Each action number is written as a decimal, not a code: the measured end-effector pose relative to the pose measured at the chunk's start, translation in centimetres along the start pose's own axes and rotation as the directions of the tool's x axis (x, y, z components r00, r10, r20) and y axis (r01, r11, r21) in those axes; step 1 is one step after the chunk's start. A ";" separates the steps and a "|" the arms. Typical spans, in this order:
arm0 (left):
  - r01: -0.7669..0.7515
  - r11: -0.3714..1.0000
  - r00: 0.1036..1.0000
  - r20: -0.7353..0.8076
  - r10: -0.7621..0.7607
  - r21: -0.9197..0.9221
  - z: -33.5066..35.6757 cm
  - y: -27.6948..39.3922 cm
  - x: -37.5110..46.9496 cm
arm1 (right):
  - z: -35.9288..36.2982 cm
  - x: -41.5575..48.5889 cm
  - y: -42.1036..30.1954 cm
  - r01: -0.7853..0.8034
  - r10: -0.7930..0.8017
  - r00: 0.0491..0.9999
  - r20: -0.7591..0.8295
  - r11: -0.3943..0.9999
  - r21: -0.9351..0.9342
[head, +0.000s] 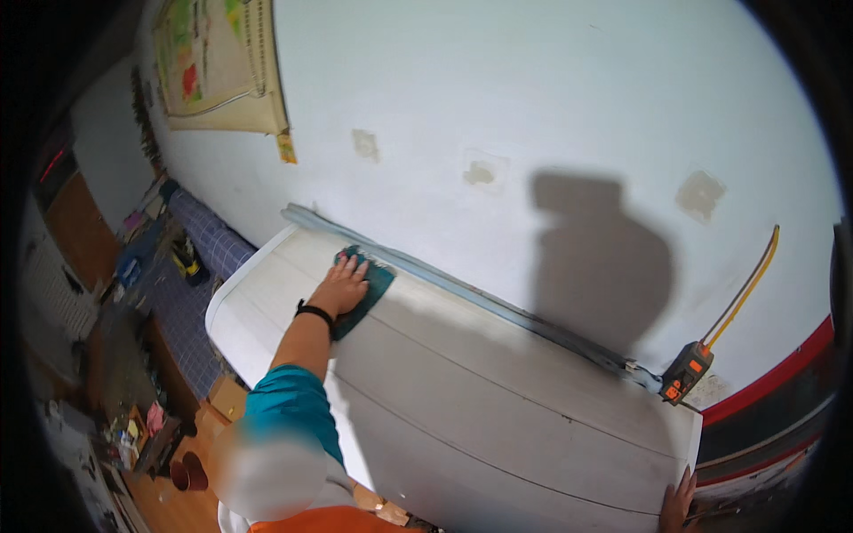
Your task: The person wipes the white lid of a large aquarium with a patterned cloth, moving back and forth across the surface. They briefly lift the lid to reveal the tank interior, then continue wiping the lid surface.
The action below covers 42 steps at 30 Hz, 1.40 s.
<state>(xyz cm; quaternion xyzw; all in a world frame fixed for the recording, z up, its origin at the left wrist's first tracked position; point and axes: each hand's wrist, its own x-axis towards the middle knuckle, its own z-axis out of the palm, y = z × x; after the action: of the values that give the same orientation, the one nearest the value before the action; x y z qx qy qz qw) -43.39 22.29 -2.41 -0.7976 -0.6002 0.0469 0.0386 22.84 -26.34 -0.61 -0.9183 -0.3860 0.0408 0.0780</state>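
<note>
My left hand [343, 283], with a black band at the wrist, presses a dark green cloth [374, 293] flat against the far left part of a long white panel [480, 386] with dark grooves. At the panel's lower right corner, my right hand [678, 503] rests its fingers on the edge; its palm is partly cut off by the picture's rim. A grey pipe or wrapped tube [466, 290] runs along the panel's back edge by the wall. Near that edge's right end sits a black and orange device [688, 373] with a yellow cable.
A wall [426, 186] with several patched spots stands behind the panel. A hanging picture [220, 66] is at upper left. A checked cloth-covered surface [180, 320], cardboard boxes [226, 398] and brown pots [189, 472] lie left. A red-edged object [766, 380] is at right.
</note>
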 end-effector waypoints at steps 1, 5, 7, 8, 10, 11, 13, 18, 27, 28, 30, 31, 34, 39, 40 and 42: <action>0.063 0.990 0.998 0.008 -0.063 -0.130 0.1 -0.6 0.1 | 0.0 -0.1 0.1 0.019 -0.019 1.000 -0.014 1.000 0.006; 0.049 0.995 0.992 0.111 -0.059 0.089 -0.5 -1.9 1.1 | -0.3 -0.4 -0.4 0.048 -0.048 0.999 -0.026 0.999 0.022; 0.191 0.976 0.973 0.149 -0.175 -0.102 -0.7 -1.6 1.1 | -0.5 -0.7 -0.8 0.024 -0.023 0.999 -0.025 0.999 0.021; 0.234 0.968 0.962 0.164 -0.217 -0.087 -0.8 -1.1 1.3 | -0.6 -0.8 -1.0 0.025 -0.024 0.999 -0.034 0.999 0.043; 0.273 0.958 0.950 0.178 -0.256 -0.084 -0.9 0.1 1.3 | -0.9 -0.8 -1.3 0.031 -0.027 0.999 -0.047 0.995 0.097; 0.315 0.944 0.938 0.186 -0.293 -0.101 -1.0 0.9 1.2 | -1.1 -0.8 -1.3 0.023 -0.020 0.999 -0.042 0.998 0.065; 0.263 0.961 0.954 0.170 -0.246 -0.082 -0.8 3.0 1.0 | -1.2 -0.9 -1.2 0.002 -0.002 1.000 -0.014 0.999 0.036; 0.103 0.984 0.993 0.065 -0.095 -0.145 -1.0 10.2 -0.7 | -0.5 -0.4 -0.3 0.091 -0.084 0.992 -0.092 0.993 0.072; -0.173 0.963 0.984 0.011 0.179 -0.206 -3.4 25.5 -4.0 | 0.5 -0.1 1.0 0.145 -0.142 0.980 -0.140 0.989 0.015; -0.209 0.958 0.977 -0.008 0.211 -0.197 -3.6 27.1 -4.4 | 0.5 -0.1 1.0 0.141 -0.135 0.982 -0.133 0.989 0.034; -0.260 0.943 0.965 -0.028 0.260 -0.206 -3.9 30.2 -5.1 | 0.5 -0.2 1.0 0.130 -0.124 0.983 -0.137 0.991 0.035; -0.288 0.937 0.957 -0.034 0.287 -0.199 -4.1 31.7 -5.4 | 0.5 -0.2 1.0 0.130 -0.121 0.982 -0.146 0.990 0.052; -0.343 0.910 0.939 -0.060 0.339 -0.232 -4.4 36.0 -6.2 | 0.6 -0.1 1.1 0.130 -0.117 0.982 -0.149 0.988 0.085; -0.471 0.856 0.881 -0.160 0.445 -0.214 -4.9 43.6 -7.6 | 1.1 0.1 1.3 0.134 -0.117 0.982 -0.151 0.986 0.103; -0.498 0.838 0.866 -0.172 0.469 -0.224 -4.9 45.3 -7.9 | 1.3 0.1 1.3 0.143 -0.124 0.978 -0.170 0.984 0.103; -0.546 0.806 0.837 -0.200 0.510 -0.230 -5.0 48.5 -8.5 | 1.5 0.1 1.4 0.146 -0.125 0.973 -0.196 0.985 0.095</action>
<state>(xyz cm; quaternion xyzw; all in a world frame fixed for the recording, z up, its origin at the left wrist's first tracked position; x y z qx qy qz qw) 1.11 0.68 -2.92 -0.9317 -0.3509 -0.0799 -0.0496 23.63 -27.06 -2.32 -0.8839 -0.4358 -0.0312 0.1668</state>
